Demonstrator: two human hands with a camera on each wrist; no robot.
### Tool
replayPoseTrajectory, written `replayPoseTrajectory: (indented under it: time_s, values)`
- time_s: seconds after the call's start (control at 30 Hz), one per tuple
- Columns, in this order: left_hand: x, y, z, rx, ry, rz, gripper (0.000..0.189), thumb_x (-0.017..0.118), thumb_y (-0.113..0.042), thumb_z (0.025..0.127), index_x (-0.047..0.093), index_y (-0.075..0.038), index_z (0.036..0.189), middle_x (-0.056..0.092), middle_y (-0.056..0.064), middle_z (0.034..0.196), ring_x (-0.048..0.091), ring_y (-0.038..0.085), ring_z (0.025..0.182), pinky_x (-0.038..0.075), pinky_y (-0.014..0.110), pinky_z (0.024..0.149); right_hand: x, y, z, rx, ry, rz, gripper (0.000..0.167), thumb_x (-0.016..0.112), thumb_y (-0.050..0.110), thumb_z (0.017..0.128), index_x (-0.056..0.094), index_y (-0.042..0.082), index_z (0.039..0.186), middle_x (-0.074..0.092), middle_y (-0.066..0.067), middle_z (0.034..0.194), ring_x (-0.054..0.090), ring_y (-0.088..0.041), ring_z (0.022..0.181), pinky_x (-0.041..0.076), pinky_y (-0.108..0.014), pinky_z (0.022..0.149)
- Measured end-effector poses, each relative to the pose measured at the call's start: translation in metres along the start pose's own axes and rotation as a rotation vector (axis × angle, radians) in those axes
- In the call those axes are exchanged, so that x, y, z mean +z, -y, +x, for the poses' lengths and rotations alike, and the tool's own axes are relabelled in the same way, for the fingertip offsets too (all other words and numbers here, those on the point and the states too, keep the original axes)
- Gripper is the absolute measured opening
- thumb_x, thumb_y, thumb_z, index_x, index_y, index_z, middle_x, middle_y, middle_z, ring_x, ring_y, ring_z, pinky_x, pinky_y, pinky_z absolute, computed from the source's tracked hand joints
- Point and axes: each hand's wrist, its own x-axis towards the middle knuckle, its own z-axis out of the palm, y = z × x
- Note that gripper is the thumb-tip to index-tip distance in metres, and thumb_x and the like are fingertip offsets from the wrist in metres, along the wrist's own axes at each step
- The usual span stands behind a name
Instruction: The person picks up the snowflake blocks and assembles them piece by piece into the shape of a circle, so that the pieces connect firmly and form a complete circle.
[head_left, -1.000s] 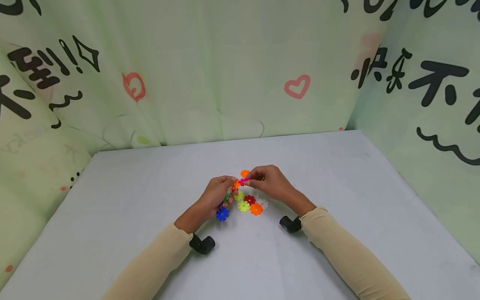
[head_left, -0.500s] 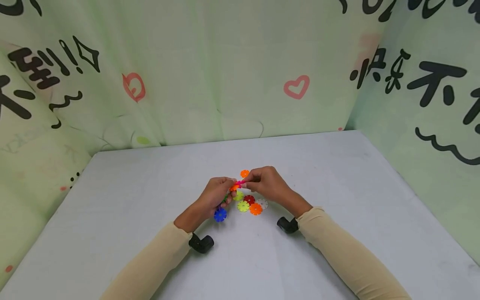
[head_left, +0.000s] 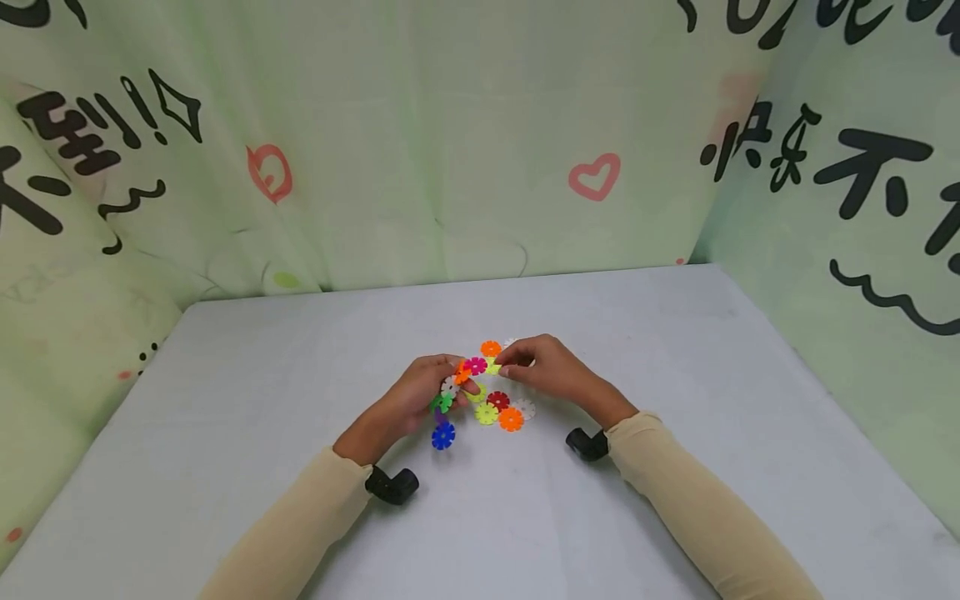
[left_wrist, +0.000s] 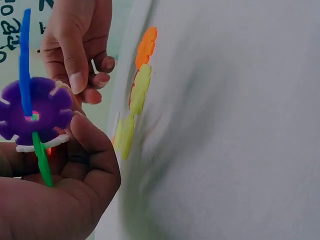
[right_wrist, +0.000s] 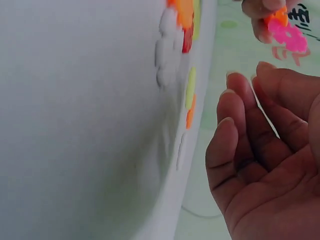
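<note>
My left hand (head_left: 415, 390) pinches a chain of notched, flower-shaped plastic discs, joined edge to edge. From its lower end run a blue disc (head_left: 443, 436), a purple disc (left_wrist: 55, 102), a green disc (head_left: 442, 403), a white disc (head_left: 449, 387), an orange disc (head_left: 462, 373) and a pink disc (head_left: 476, 366). The pink one stands out free at the top end. To the right of it is my right hand (head_left: 551, 368), fingers loosely bent and nothing between thumb and fingertips in the right wrist view. Its fingertips overlap a yellow disc (head_left: 492, 367) in the head view.
Loose discs lie on the white table (head_left: 645, 333) below and beyond the hands: a red disc (head_left: 498, 401), a yellow-green disc (head_left: 486, 413), an orange disc (head_left: 512, 419), a white disc (head_left: 527, 408) and a farther orange disc (head_left: 491, 348). A printed curtain (head_left: 450, 167) hangs behind.
My right hand has let go of the pink disc and drawn back to the right. The left hand has shifted slightly left with the chain, whose white and green discs now show more.
</note>
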Motion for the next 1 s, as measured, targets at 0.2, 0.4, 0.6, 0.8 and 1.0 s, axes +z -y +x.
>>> replayPoseTrajectory:
  time_s: [0.2, 0.4, 0.6, 0.8, 1.0]
  values:
    - [0.002, 0.001, 0.001, -0.060, -0.016, -0.087, 0.038, 0.034, -0.022, 0.105, 0.053, -0.004, 0.133, 0.058, 0.009, 0.085, 0.058, 0.017, 0.066, 0.053, 0.026, 0.067, -0.005, -0.004, 0.008, 0.056, -0.053, -0.017, 0.020, 0.065, 0.012, 0.094, 0.071, 0.005, 0.110, 0.068, -0.005, 0.103, 0.057, -0.023, 0.093, 0.050, -0.031, 0.077]
    - [0.004, 0.001, 0.004, -0.087, -0.105, -0.072, 0.049, 0.050, -0.045, 0.100, 0.049, -0.008, 0.131, 0.053, 0.004, 0.078, 0.054, 0.016, 0.065, 0.051, 0.025, 0.064, -0.009, -0.011, 0.017, 0.164, -0.111, -0.019, 0.026, 0.064, 0.014, 0.094, 0.068, 0.005, 0.118, 0.065, -0.009, 0.113, 0.057, -0.024, 0.095, 0.050, -0.031, 0.076]
    - [0.003, 0.001, 0.002, -0.069, -0.076, 0.002, 0.055, 0.065, -0.046, 0.090, 0.060, 0.000, 0.121, 0.052, 0.001, 0.071, 0.049, 0.014, 0.060, 0.045, 0.022, 0.058, -0.008, -0.025, 0.026, 0.249, -0.136, 0.010, 0.031, 0.061, 0.012, 0.094, 0.065, 0.005, 0.124, 0.061, -0.011, 0.124, 0.057, -0.028, 0.104, 0.051, -0.037, 0.085]
    - [0.001, 0.001, 0.001, -0.064, -0.025, -0.047, 0.051, 0.062, -0.039, 0.094, 0.059, 0.003, 0.124, 0.056, 0.004, 0.079, 0.051, 0.013, 0.063, 0.045, 0.019, 0.060, -0.006, -0.026, 0.038, 0.276, -0.126, -0.005, 0.035, 0.062, 0.009, 0.093, 0.063, 0.001, 0.127, 0.061, -0.015, 0.123, 0.053, -0.031, 0.114, 0.045, -0.041, 0.097]
    - [0.002, 0.000, 0.001, -0.065, -0.004, -0.099, 0.045, 0.057, -0.033, 0.099, 0.057, 0.003, 0.127, 0.060, 0.008, 0.089, 0.053, 0.012, 0.067, 0.048, 0.017, 0.064, -0.001, -0.025, 0.047, 0.331, -0.109, -0.071, 0.033, 0.067, 0.012, 0.091, 0.065, 0.001, 0.122, 0.062, -0.013, 0.112, 0.054, -0.028, 0.102, 0.046, -0.038, 0.094]
